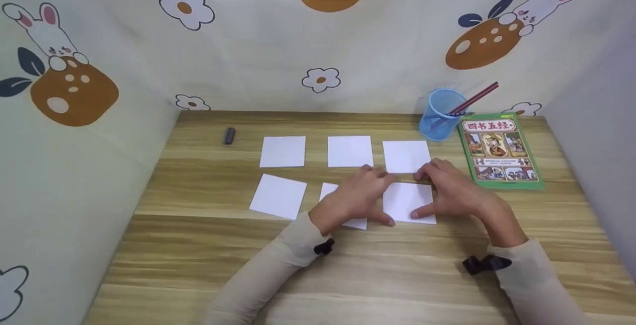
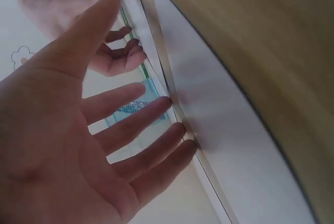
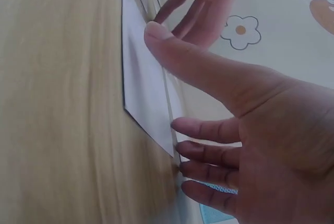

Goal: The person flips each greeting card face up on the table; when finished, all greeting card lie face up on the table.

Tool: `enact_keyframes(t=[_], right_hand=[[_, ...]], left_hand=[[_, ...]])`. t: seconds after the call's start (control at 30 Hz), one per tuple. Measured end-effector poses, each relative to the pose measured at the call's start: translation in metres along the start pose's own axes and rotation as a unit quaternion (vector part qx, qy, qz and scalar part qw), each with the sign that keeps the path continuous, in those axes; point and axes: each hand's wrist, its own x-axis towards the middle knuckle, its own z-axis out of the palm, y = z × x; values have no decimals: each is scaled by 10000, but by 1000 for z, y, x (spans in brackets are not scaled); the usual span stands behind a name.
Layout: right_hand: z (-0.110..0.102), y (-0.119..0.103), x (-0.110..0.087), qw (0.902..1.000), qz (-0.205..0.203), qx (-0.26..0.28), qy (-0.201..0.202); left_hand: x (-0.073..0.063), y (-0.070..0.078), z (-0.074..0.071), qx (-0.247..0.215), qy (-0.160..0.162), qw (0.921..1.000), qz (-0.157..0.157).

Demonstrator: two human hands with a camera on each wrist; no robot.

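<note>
Where I look down from the head view: 6 white paper squares lie in 2 rows on the wooden table [image 1: 198, 245].
Front-right paper square [image 1: 408, 201]: flat, plain white, between both hands.
Left hand [image 1: 355, 197]: fingers straight, tips on its left edge.
Right hand [image 1: 454, 191]: fingers spread, thumb pressing its near corner.

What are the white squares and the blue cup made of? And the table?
The white squares look like thin matte paper: they lie flat with sharp edges. The blue cup seems to be see-through plastic, since the pencils inside show through its wall. The table has pale wood grain, though it may be a printed laminate.
</note>
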Motion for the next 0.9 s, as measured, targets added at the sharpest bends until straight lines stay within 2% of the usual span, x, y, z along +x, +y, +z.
enact_keyframes(t=[0.17,0.33,0.4,0.47,0.57,0.63,0.7,0.73,0.83,0.9], right_hand=[[2,-2,2,9999,-27,-140,34],[3,-2,4,9996,-145,-110,210],[4,-4,6,9989,-200,-181,373],[4,-6,7,9980,-203,-256,542],[3,-11,8,9969,-170,-228,735],[1,-13,9,9963,-200,-42,834],[-1,-13,10,9946,-314,321,940],[-3,-13,10,9931,-348,551,975],[-8,-11,6,9842,-446,1269,1154],[-12,-10,3,9764,-494,1686,1257]], left_hand=[[-1,3,5,-46,137,9998,-111],[-1,1,4,-695,213,9971,-236],[-1,0,4,-1040,303,9938,-240],[-2,-2,3,-1422,539,9883,-149],[0,-6,0,-1953,958,9760,67],[1,-10,-5,-2479,1165,9616,177],[1,-12,-10,-3080,1290,9424,170],[1,-14,-12,-3450,1327,9291,158],[0,-15,-17,-4528,1348,8809,284],[1,-16,-18,-4862,1340,8624,440]])
